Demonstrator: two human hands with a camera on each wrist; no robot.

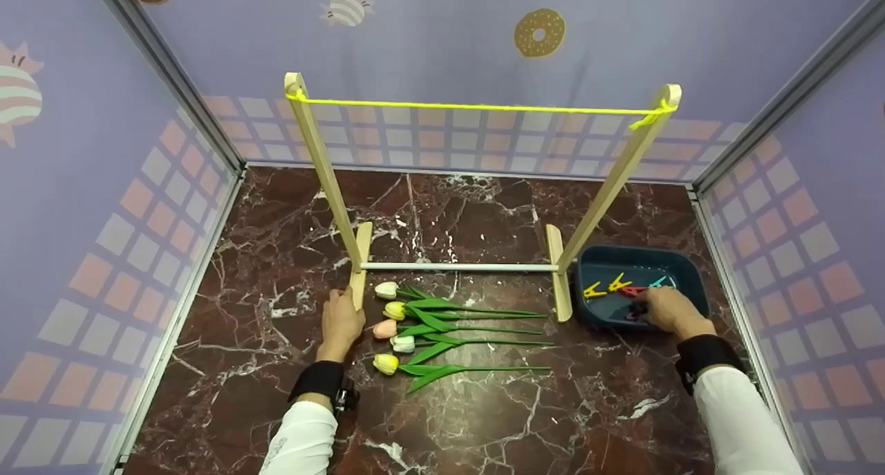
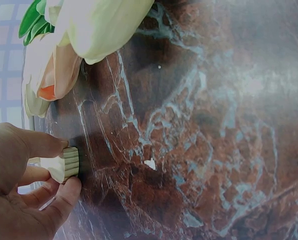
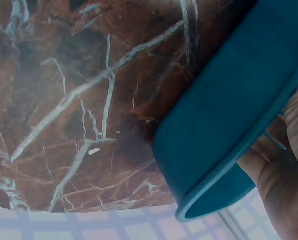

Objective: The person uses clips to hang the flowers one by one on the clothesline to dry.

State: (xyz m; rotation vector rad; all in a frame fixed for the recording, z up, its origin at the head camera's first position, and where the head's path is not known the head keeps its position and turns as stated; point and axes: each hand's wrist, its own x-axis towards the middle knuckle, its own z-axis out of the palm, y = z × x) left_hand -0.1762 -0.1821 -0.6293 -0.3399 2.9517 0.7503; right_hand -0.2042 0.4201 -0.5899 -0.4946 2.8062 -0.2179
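Observation:
A wooden stand (image 1: 321, 164) has a yellow cord (image 1: 477, 106) tied between its two uprights. My left hand (image 1: 341, 323) holds the near end of its left foot (image 1: 357, 293); in the left wrist view, thumb and fingers pinch the ridged foot tip (image 2: 70, 162). My right hand (image 1: 669, 310) reaches over the near rim into a dark blue-green basin (image 1: 639, 252), its fingertips down among small clothespins. A yellow clothespin (image 1: 619, 283), a red clothespin (image 1: 631, 291) and a light blue clothespin (image 1: 658, 281) show there. The right fingertips are mostly hidden, so I cannot tell whether they hold one.
Several artificial tulips lie in a row between the stand's feet and nearer me, among them a pink tulip (image 1: 384, 330) and a yellow tulip (image 1: 386, 364). A pale crossbar (image 1: 460, 267) joins the feet. Patterned panels (image 1: 442, 39) enclose the dark marbled surface (image 1: 484, 426) on three sides.

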